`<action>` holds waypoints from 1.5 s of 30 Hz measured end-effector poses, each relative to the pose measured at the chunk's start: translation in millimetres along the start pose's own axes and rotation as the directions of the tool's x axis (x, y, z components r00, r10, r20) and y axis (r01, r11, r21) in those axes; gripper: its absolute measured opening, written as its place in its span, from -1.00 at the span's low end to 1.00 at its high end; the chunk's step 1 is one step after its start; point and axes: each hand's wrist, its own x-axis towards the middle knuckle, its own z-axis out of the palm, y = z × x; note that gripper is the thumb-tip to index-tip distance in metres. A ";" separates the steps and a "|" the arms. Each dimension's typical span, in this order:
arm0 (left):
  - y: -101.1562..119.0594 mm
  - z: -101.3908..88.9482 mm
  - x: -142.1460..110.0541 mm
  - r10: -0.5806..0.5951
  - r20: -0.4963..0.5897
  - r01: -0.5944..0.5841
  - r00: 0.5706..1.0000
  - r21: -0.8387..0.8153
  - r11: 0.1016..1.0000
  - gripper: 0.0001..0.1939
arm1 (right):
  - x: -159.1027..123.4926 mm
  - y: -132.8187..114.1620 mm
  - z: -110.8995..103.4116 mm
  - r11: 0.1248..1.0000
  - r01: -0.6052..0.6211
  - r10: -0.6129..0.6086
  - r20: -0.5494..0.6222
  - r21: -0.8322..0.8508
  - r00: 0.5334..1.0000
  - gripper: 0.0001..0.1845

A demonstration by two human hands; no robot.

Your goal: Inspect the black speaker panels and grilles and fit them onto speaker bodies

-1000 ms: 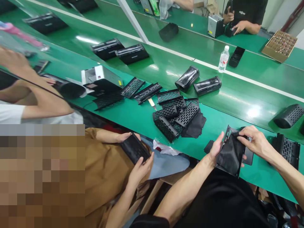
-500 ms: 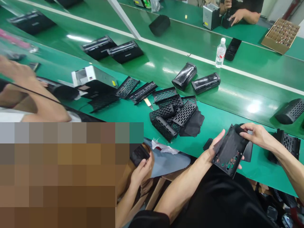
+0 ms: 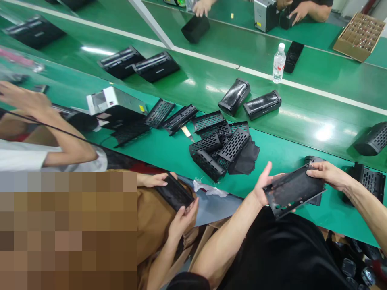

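Over the bench's near edge, a black slotted speaker grille panel (image 3: 279,207) is held tilted between my hands. A thin dark mesh sheet (image 3: 294,183) lies on its inner face, leaving slots showing at the lower left. My left hand (image 3: 264,185) cradles the panel's left end, thumb raised and fingers running underneath. My right hand (image 3: 325,173) grips the upper right end, thumb on top, where sheet and panel meet. To the left are a pile of slotted grille panels (image 3: 234,145) and a stack of dark sheets (image 3: 246,159). Behind my right hand sits a dark part (image 3: 316,197), partly covered.
Black speakers (image 3: 263,104) and a water bottle (image 3: 278,64) stand on the green conveyor (image 3: 311,94). More grille parts (image 3: 370,181) lie at the right. A co-worker's hands (image 3: 181,217) hold a black part close on my left. A knife (image 3: 187,132) lies beyond the pile.
The panel has turned to lie more sideways. My right hand has gone from pressing on the sheet to gripping the panel's end. Across the line, another person's hand now reaches a black part.
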 end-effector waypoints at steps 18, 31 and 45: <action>3.5 0.8 -8.8 0.230 -0.259 -0.163 0.938 0.255 0.953 -0.55 | -9.7 44.6 36.1 0.953 0.078 -0.027 -0.177 0.292 0.984 -0.39; 6.2 -4.6 -10.2 0.212 -0.225 -0.143 0.951 0.289 0.947 -0.51 | -10.1 54.8 40.9 0.939 0.129 -0.079 -0.165 0.320 0.983 -0.45; 4.0 -2.5 -9.0 0.213 -0.220 -0.152 0.952 0.263 0.953 -0.57 | -10.7 56.2 44.3 0.923 0.133 -0.065 -0.194 0.361 0.979 -0.45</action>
